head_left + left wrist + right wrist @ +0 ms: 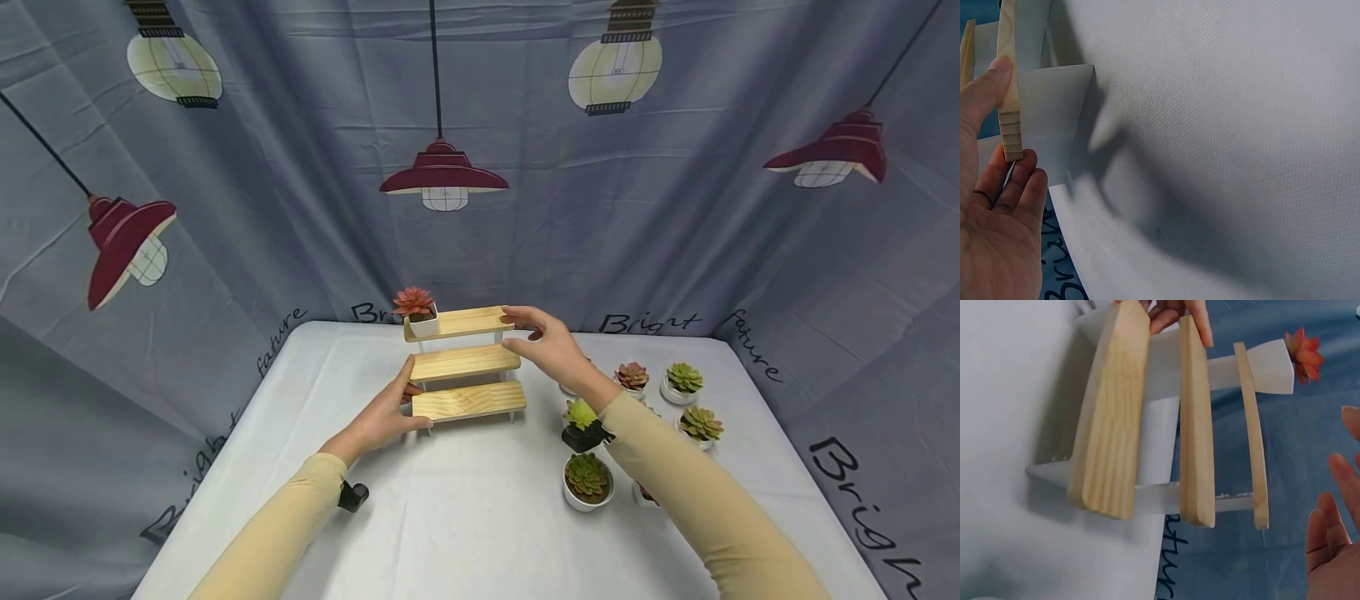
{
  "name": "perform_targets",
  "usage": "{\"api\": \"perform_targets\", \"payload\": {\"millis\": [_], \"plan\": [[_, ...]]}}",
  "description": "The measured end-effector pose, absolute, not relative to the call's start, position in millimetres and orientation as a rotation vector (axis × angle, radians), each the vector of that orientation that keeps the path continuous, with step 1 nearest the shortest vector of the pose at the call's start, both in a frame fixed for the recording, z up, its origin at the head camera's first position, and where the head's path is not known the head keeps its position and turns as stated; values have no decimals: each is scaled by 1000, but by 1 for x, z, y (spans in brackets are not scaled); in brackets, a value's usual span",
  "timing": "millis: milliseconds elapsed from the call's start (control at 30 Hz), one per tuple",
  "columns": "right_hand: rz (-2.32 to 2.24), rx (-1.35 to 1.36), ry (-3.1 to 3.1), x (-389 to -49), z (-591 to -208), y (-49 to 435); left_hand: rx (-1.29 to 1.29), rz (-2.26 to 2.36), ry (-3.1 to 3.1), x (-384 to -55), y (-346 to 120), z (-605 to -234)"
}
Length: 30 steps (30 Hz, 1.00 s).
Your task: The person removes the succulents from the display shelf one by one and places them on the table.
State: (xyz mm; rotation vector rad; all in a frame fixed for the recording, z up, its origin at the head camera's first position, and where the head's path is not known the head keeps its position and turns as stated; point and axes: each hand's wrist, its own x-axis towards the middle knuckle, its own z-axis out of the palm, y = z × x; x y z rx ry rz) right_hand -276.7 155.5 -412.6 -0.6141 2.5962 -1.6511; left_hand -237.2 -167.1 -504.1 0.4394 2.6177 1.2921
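A three-tier plant stand (468, 402) with pale wooden boards and white supports is on the white table. At its left side, my left hand (381, 415) grips the ends of the lower boards; thumb and fingers reach around a board's end (1010, 128) in the left wrist view. On the top board's left end sits a red succulent (415, 302) in a white pot. My right hand (551, 346) is by the upper boards' right ends. In the right wrist view the same hand (1341, 544) has its fingers spread and apart from the boards, holding nothing.
Several potted succulents stand on the right of the table, some partly hidden by the right forearm: a green one (587, 479) in front, a reddish one (632, 377) and a light green one (683, 379) farther back. A grey printed curtain (480, 250) hangs behind the table.
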Motion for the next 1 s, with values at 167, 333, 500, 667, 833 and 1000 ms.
{"api": "perform_targets", "payload": {"millis": [167, 333, 500, 667, 833, 1000], "plan": [[-1684, -632, 2574, -284, -412, 146, 453, 1285, 2629, -240, -167, -507], [-1691, -619, 2563, -290, -412, 136, 452, 1297, 2618, -241, -168, -508], [-1716, -615, 2530, -295, -414, 126, 461, 1290, 2623, -241, -168, -507], [-1722, -628, 2508, -300, -414, 112, 478, 1284, 2633, -242, -168, -508], [-1731, -612, 2471, -306, -414, 94, 474, 1283, 2635, -242, -169, -508], [-1716, -649, 2459, -313, -416, 77, 472, 1286, 2626, -243, -170, -508]]}}
